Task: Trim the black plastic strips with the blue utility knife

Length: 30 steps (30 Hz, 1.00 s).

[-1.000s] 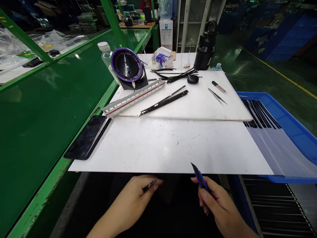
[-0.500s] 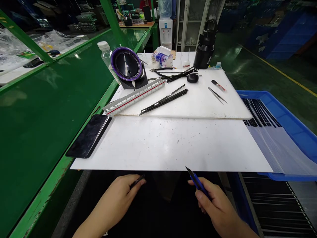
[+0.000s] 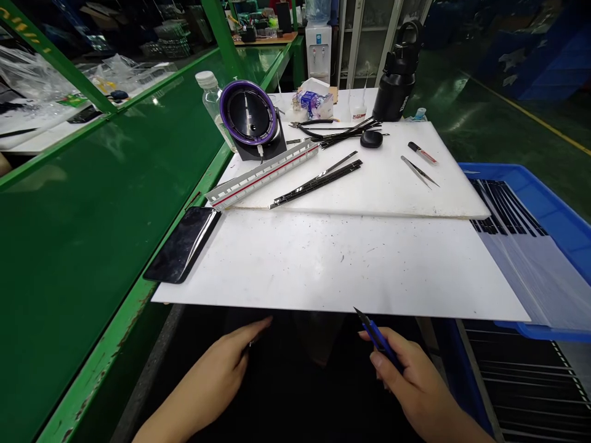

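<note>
My right hand (image 3: 415, 375), below the front edge of the white board (image 3: 369, 267), is wrapped round a blue utility knife (image 3: 381, 342). The knife's dark blade is out and points up and to the left. To the left, my left hand (image 3: 221, 369) hangs below the same edge, with index finger stretched forward and thumb folded under. A small dark, shiny bit shows between them, but most of it is hidden against the dark background. Black strips (image 3: 318, 183) lie in a bundle on the thick white slab, beside a slotted pale rail (image 3: 265, 175) with a red line.
A phone (image 3: 183, 245) lies at the left edge. Behind stand a small purple-rimmed fan (image 3: 249, 117) and a black bottle (image 3: 397, 77). Tweezers (image 3: 419, 171), a small black case (image 3: 371, 139) and pliers (image 3: 310, 128) lie on the slab. A blue tray (image 3: 572, 231) with strips is at right.
My view has shifted, so the board sits slightly farther right. The dark piece in my left fingers, plain before, is now mostly hidden. My right hand still holds the knife.
</note>
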### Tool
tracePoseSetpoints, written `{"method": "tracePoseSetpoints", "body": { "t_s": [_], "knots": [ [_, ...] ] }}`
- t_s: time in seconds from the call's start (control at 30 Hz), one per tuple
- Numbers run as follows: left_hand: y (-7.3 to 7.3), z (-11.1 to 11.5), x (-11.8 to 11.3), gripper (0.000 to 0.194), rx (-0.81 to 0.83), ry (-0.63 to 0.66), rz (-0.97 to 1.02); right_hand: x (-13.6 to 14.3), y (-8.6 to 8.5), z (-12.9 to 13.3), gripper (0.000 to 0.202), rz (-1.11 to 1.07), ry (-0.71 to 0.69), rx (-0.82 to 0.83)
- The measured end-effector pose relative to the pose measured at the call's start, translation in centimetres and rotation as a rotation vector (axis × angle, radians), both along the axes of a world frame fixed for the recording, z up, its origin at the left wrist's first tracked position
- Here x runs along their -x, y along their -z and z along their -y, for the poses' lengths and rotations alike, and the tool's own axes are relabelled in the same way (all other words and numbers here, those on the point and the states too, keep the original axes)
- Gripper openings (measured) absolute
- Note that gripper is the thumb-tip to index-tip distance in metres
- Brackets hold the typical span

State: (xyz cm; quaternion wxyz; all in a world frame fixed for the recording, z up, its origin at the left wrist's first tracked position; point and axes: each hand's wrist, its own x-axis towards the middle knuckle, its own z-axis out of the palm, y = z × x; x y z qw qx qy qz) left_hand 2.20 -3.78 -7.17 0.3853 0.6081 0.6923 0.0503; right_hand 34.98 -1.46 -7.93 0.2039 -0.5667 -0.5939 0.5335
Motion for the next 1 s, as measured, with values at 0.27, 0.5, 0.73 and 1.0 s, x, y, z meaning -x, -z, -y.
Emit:
{"method": "tracePoseSetpoints", "body": {
  "t_s": [0.27, 0.5, 0.73, 1.0],
  "knots": [
    [0.3, 3.7, -1.8, 0.06, 0.23, 0.135, 0.185, 0.3, -0.3, -0.1, 0.048, 0.003, -0.04, 0.015],
    [-0.1, 2.2, 0.0, 0.074, 0.03, 0.016, -0.012, 1.1, -1.6, -0.6, 0.038, 0.0, -0.103, -0.058],
    [-0.5, 2.7, -3.7, 0.068, 0.272, 0.13, 0.1, 1.0, -1.5, -0.3, 0.038, 0.014, -0.142, -0.072],
    [0.3, 2.0, -4.0, 0.051, 0.262, 0.165, 0.15, 1.1, -1.2, -0.1, 0.038, 0.04, -0.18, -0.072]
  ]
}}
